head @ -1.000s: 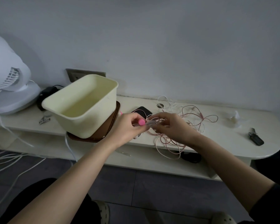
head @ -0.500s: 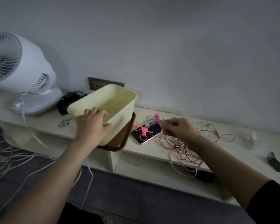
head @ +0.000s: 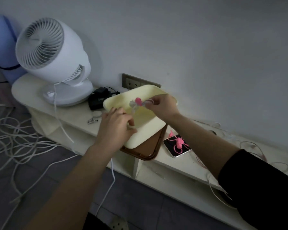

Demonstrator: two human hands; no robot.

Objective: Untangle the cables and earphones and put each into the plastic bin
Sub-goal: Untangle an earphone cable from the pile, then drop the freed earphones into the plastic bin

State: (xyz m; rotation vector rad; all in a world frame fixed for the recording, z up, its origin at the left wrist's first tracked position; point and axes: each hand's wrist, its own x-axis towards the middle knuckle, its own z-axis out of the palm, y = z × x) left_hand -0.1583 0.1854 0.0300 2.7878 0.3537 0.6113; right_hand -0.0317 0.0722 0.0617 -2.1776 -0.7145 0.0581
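R hand (head: 163,107) pinches earphones (head: 137,102), bundle hangs right over plastic bin (head: 146,130) mouth; drop path looks straight down. L hand (head: 116,125) grips bin's near rim. Rest: pink cable (head: 179,144) sits right of bin.

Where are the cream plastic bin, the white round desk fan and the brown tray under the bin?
cream plastic bin (head: 147,131), head view, on its near outer wall.
white round desk fan (head: 40,41), head view, on its front grille.
brown tray (head: 149,146), head view, on its bare inner surface.
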